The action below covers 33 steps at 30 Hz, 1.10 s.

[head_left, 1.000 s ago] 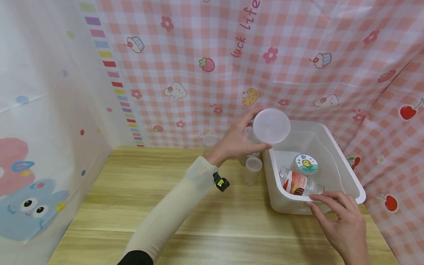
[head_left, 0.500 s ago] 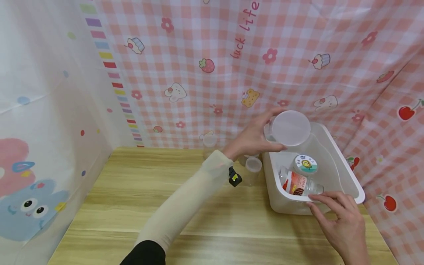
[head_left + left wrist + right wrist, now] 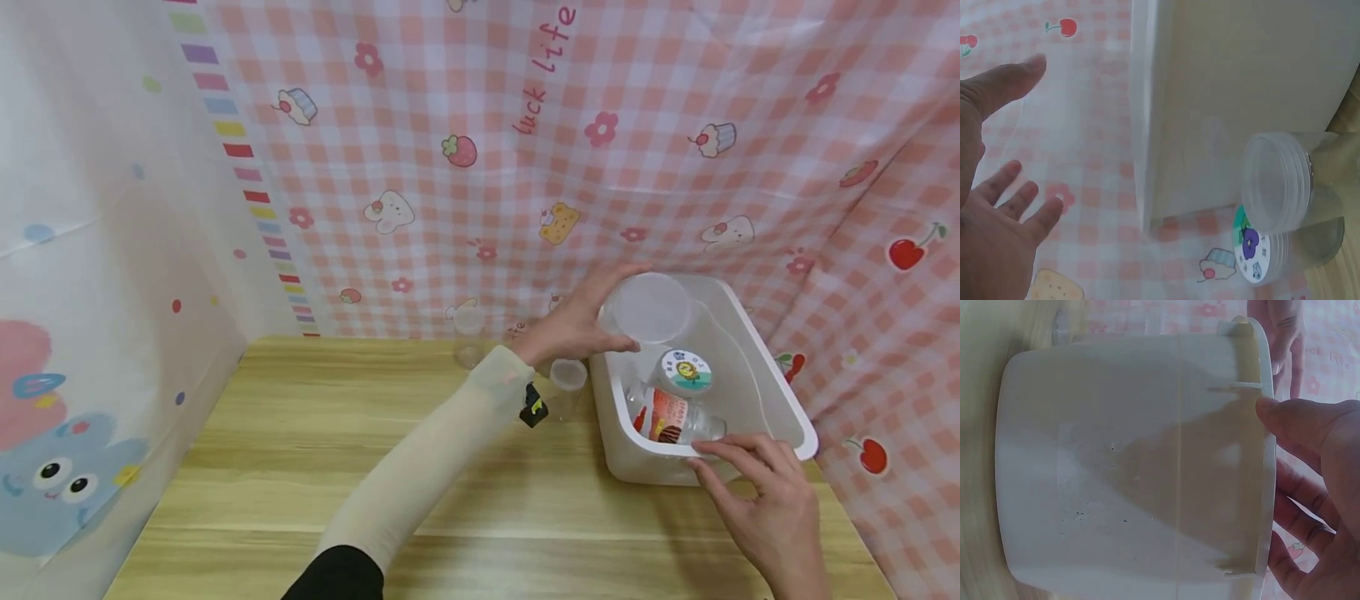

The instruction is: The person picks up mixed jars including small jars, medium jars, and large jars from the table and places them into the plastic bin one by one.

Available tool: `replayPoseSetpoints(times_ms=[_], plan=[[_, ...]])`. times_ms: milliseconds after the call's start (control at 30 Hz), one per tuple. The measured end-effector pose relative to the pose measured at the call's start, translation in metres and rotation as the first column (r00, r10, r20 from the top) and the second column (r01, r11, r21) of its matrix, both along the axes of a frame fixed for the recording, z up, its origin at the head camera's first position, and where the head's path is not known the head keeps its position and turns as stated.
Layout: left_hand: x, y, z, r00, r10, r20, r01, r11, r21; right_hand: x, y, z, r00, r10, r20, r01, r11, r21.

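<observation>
My left hand (image 3: 581,321) holds a wide clear jar with a frosted white lid (image 3: 654,308), thumb on the near side and fingers on the far side. The jar is upright over the back left of a white plastic bin (image 3: 757,367), its lower part hidden. In the left wrist view, the jar body (image 3: 1079,103) shows only as a pale haze between thumb and fingers. My right hand (image 3: 772,500) pinches the bin's front rim, thumb outside and fingers inside. Within the bin lie a jar with a printed lid (image 3: 686,372) and a clear bottle with an orange-red label (image 3: 667,417).
Left of the bin stands a small clear jar with a frosted lid (image 3: 1275,181), beside a jar with a purple-printed lid (image 3: 1250,247). A further clear jar (image 3: 470,333) is near the back curtain (image 3: 420,167). Wood-grain tabletop (image 3: 300,467) lies beneath.
My left hand has carried the lidded jar rightward from beside the bin to over it, then lowered it toward the inside. The right hand has stayed on the rim.
</observation>
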<state>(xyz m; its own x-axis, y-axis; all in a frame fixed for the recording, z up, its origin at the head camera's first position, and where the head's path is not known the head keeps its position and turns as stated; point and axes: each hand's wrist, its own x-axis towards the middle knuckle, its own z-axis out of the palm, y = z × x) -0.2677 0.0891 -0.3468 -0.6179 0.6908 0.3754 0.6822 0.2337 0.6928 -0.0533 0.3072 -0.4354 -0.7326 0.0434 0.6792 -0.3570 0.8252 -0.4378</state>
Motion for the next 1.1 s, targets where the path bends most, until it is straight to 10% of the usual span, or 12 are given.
replayPoseSetpoints(times_ms=[400,900,1100], plan=[[-0.001,-0.049,-0.009,0.982,0.183,0.051,-0.184,0.983,0.005,-0.007,0.000,-0.007,0.990,0.043,-0.134,-0.044,0.999,-0.008],[-0.010,-0.109,-0.011,0.893,0.426,0.146,-0.446,0.881,0.158,-0.007,-0.002,-0.007,0.989,0.046,-0.141,-0.048,0.999,-0.008],[-0.014,-0.126,-0.019,0.882,0.442,0.166,-0.470,0.856,0.217,-0.007,-0.003,-0.007,0.989,0.045,-0.139,-0.047,0.999,-0.007]])
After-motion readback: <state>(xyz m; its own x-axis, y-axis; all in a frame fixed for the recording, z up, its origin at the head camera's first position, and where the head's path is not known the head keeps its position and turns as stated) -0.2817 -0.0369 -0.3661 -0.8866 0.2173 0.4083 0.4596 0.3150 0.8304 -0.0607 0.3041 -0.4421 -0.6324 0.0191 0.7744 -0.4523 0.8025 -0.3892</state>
